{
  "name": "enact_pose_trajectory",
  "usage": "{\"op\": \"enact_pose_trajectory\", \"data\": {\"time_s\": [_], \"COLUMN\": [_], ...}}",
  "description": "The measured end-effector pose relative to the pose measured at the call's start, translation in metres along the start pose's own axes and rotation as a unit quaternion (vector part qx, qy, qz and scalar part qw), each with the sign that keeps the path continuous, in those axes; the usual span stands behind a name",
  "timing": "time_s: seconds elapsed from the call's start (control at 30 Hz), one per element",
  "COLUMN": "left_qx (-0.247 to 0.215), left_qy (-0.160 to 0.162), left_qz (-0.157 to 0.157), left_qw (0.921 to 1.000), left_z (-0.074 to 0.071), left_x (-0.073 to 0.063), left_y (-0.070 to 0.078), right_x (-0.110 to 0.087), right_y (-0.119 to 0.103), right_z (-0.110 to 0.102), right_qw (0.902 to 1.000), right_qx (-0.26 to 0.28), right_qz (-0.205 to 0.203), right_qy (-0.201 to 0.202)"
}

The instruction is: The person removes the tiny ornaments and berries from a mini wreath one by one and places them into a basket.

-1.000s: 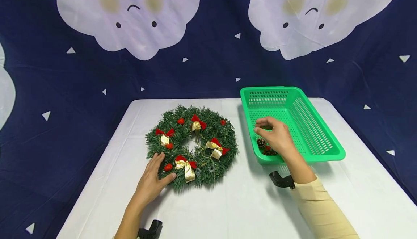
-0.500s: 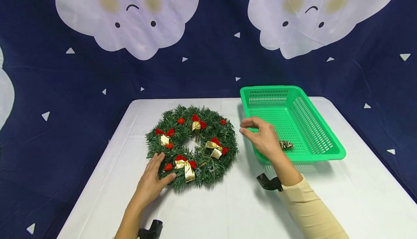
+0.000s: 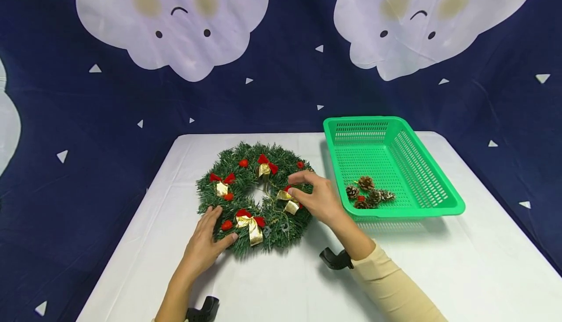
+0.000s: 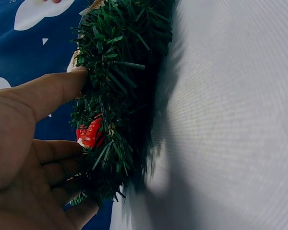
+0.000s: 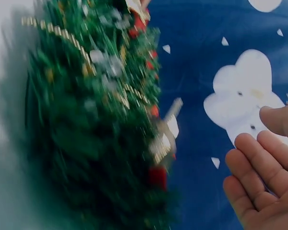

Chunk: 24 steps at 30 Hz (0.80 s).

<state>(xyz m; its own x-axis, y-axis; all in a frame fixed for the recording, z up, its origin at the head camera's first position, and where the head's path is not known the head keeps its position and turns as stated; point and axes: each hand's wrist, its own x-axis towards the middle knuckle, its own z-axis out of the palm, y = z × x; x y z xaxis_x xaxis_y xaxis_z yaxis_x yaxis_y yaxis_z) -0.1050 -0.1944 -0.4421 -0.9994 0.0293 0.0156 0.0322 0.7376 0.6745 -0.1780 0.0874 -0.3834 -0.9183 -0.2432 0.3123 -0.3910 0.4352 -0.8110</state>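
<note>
A green wreath [image 3: 276, 239] with red-and-gold bows and red berries lies flat on the white table. My left hand [image 3: 204, 246] rests against its lower left side, fingers spread and thumb on top. In the left wrist view those fingertips touch the needles beside a red berry [image 4: 90, 133]. Over the wreath's right side hovers my right hand [image 3: 322, 200], thumb apart from softly bent fingers, overlapping a gold bow [image 3: 291, 208]. Nothing shows between the right fingers [image 5: 249, 158] in the right wrist view, where the wreath is blurred.
A green plastic basket [image 3: 423, 166] stands right of the wreath. Several pine cones [image 3: 366, 183] and a small red piece [image 3: 361, 198] lie in its near left corner. Behind the table hangs a dark blue cloth [image 3: 290, 92] with white clouds.
My right hand has moved left from above the basket to above the wreath's right side, uncovering the pine cones. The left hand and the wreath have stayed in place.
</note>
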Motion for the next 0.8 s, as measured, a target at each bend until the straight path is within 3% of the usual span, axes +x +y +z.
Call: {"op": "enact_pose_trajectory", "data": {"time_s": [0.43, 0.8], "left_qx": [0.007, 0.007], "left_qy": [-0.004, -0.004], "left_qz": [-0.006, -0.003], "left_qw": [1.0000, 1.0000], "left_z": [-0.002, -0.002], "left_x": [0.001, 0.000], "left_y": [0.000, 0.001], "right_x": [0.001, 0.000], "right_y": [-0.018, -0.029], "right_z": [0.050, 0.086], "right_qw": [0.9961, 0.9840], "right_qx": [-0.005, -0.074], "right_qz": [-0.043, -0.086], "right_qy": [-0.077, -0.137]}}
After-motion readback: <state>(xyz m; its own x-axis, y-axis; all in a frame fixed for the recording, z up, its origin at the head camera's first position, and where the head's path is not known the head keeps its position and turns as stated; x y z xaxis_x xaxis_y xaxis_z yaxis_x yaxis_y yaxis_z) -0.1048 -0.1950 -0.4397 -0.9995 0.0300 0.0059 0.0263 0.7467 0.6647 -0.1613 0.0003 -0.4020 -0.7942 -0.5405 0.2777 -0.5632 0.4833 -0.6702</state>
